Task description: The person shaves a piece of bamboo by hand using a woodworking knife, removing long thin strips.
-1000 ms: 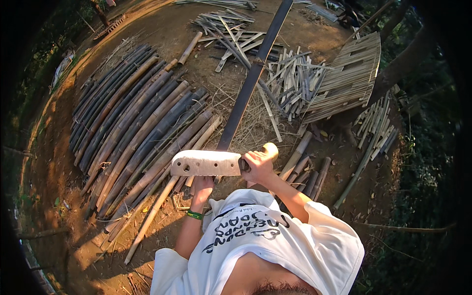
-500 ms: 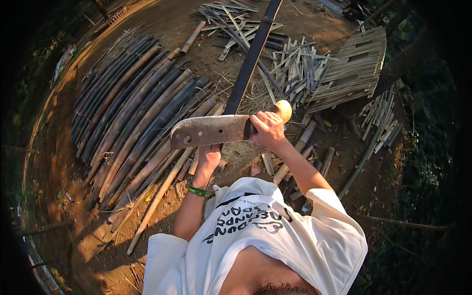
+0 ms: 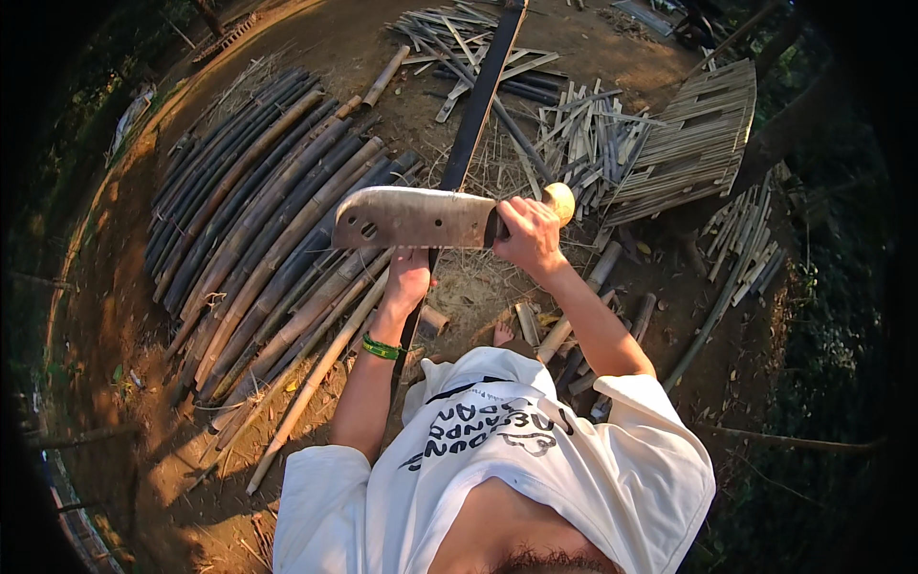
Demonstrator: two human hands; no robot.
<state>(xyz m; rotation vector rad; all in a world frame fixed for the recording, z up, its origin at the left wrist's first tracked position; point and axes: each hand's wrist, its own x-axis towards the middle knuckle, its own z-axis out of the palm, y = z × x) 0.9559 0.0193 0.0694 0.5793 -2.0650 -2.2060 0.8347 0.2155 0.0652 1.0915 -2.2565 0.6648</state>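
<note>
My right hand is closed round the handle of a broad machete; the rounded yellowish handle end sticks out past the fist. The wide, holed blade lies crosswise to the left, over a long dark bamboo pole. Just below the blade, my left hand grips the pole, its fingers partly hidden by the blade. From there the pole runs away to the top of the view, and its near end passes down beside my left forearm. Whether the blade's edge touches the pole is hard to tell.
Many bamboo poles lie side by side on the left. Split strips are heaped beyond, near a slatted bamboo panel at the far right. Short bamboo pieces lie by my bare foot.
Both hands and the machete have shifted a little farther from my body. More of the pole's near end now shows beside my left forearm.
</note>
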